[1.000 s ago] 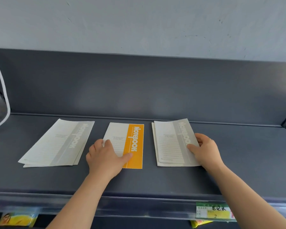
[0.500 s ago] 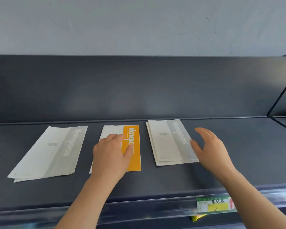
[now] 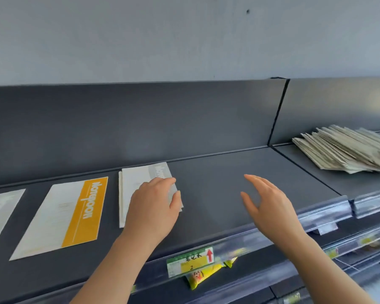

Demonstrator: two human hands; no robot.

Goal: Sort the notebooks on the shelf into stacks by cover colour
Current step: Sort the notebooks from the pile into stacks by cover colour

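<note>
A: How many notebooks are out on the dark grey metal shelf [image 3: 217, 194]?

B: Three lots in this bay. At nine o'clock, cut off by the frame's edge, lies a white-and-grey notebook [image 3: 0, 211]. Next to it, apart, is one white notebook with an orange band [image 3: 64, 216]. Towards the middle sits a small stack of white notebooks with grey bands [image 3: 136, 181]; its left edges show at least two.

A: And further along?

B: At two o'clock, in the next bay, a fanned pile of pale notebooks [image 3: 342, 150]. There are too many to count.

A: The hands?

B: Two. The left hand [image 3: 151, 207] lies palm down on the grey-banded stack, fingers fairly straight, thumb by its right edge, gripping nothing. The right hand [image 3: 270, 207] is at three o'clock from it, spread and relaxed over bare shelf, holding nothing and well apart from any notebook.

A: Any writing?

B: "Notebook" in white runs along the orange band, turned sideways. The grey band shows only the first letters above the left hand. At six o'clock, on the shelf's front rail, one green-and-yellow price label [image 3: 190, 261] carries handwritten characters that I cannot read, the numeral 2 and a red arrow pointing up. A yellow packet [image 3: 202, 275] hangs just under it
</note>
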